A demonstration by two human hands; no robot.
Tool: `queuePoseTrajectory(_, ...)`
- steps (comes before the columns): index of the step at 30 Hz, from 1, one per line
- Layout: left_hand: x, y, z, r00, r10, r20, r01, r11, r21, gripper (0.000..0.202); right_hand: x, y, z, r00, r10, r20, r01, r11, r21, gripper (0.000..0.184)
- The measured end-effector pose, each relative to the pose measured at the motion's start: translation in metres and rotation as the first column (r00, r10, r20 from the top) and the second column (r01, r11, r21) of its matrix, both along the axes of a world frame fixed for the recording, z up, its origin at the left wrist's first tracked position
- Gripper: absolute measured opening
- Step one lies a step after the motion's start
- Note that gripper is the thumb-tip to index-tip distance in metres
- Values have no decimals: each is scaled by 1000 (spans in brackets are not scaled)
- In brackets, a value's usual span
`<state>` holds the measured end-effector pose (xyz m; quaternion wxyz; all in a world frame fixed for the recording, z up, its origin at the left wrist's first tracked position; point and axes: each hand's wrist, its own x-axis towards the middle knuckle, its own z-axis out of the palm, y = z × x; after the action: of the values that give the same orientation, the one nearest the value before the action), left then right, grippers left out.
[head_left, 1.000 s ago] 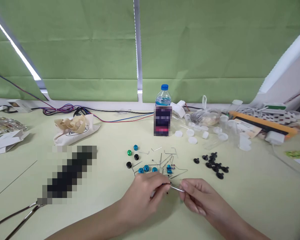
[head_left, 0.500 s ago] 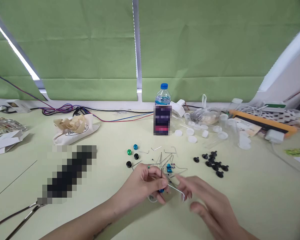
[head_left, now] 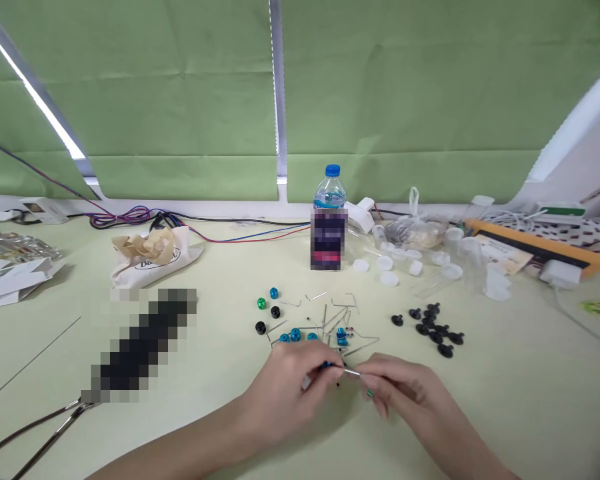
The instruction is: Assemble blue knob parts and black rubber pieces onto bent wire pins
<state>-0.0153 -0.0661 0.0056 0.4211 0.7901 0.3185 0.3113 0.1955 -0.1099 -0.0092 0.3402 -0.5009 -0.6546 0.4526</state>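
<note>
My left hand (head_left: 293, 393) is closed, thumb and forefinger pinching a small blue metal bead (head_left: 325, 365) just above the pale green counter (head_left: 505, 400); my right hand (head_left: 405, 393) is closed as well, its fingertips (head_left: 367, 380) nipping the right end of a thin silver wire pin (head_left: 353, 371); the pin lies about level between my two hands, with its left end at the bead; I cannot tell whether it has entered the bead. A small green speck (head_left: 369, 393) shows under my right fingers, too small to make out.

Just beyond my hands lies a loose heap of bent silver wire pins (head_left: 337, 315); a row of loose blue beads (head_left: 295, 335) sits at its left edge; further left are two black beads (head_left: 261, 327), a green bead (head_left: 261, 303) and one more blue one. To the right of the heap, set apart from it, is a cluster of small black plastic caps (head_left: 433, 327).

Far across the counter stands a clear water bottle with a blue cap (head_left: 331, 193); white round lids (head_left: 390, 279) lie scattered to its right; a cream cloth bag holding crumpled brown paper (head_left: 155, 253) lies far left; a pair of thin metal handles (head_left: 40, 433) reaches in from the near left corner.
</note>
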Motion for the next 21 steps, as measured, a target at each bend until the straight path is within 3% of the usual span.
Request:
queuePoseTrajectory(1,0,2,0,1000,-11,13,14,974,-228,18,4,-2,-2,990,2,138,-30,979,200,24)
queuePoseTrajectory(3,-1,7,1,994,-59,89,101,799,-593,23,11,-7,-7,935,48,352,-222,852,474,36)
queuePoseTrajectory(4,-2,9,2,987,-76,139,151,712,-685,25,13,-9,-9,916,61,397,-286,794,536,44)
queuePoseTrajectory(5,-3,11,3,982,-78,173,181,661,-729,26,13,-11,-11,918,66,390,-293,776,559,46)
queuePoseTrajectory(6,-3,12,4,980,-68,187,185,649,-738,27,12,-11,-11,950,40,311,-216,803,556,43)
queuePoseTrajectory(7,-3,13,5,983,-46,180,163,678,-717,27,9,-11,-11,986,-18,168,-68,866,496,34)
queuePoseTrajectory(9,-3,10,7,995,17,101,43,824,-565,25,0,-8,-8,984,-104,-147,118,989,89,33)
queuePoseTrajectory(10,-3,8,8,998,47,47,-23,902,-430,23,-4,-5,-6,961,-105,-255,58,981,-183,45)
queuePoseTrajectory(11,-2,5,8,998,68,0,-66,960,-272,22,-7,-2,-4,936,-104,-336,-39,919,-393,55)
queuePoseTrajectory(13,-1,0,6,997,58,-51,-58,998,9,21,-11,2,-1,902,-97,-421,-184,795,-578,57)
queuePoseTrajectory(14,0,-2,5,997,37,-61,-32,996,82,21,-11,3,0,903,-82,-423,-204,783,-587,52)
queuePoseTrajectory(16,1,-3,3,998,12,-55,-10,999,35,22,-10,4,2,947,-8,-320,-154,864,-479,42)
queuePoseTrajectory(18,1,-1,1,1000,3,-18,-8,969,-245,21,-6,2,3,997,58,-54,-67,982,-175,37)
queuePoseTrajectory(19,0,1,1,1000,-15,17,21,907,-420,22,-5,0,4,995,55,87,-58,998,23,35)
queuePoseTrajectory(21,0,6,1,991,-67,114,126,733,-668,25,-1,-4,4,966,17,260,-103,942,321,27)
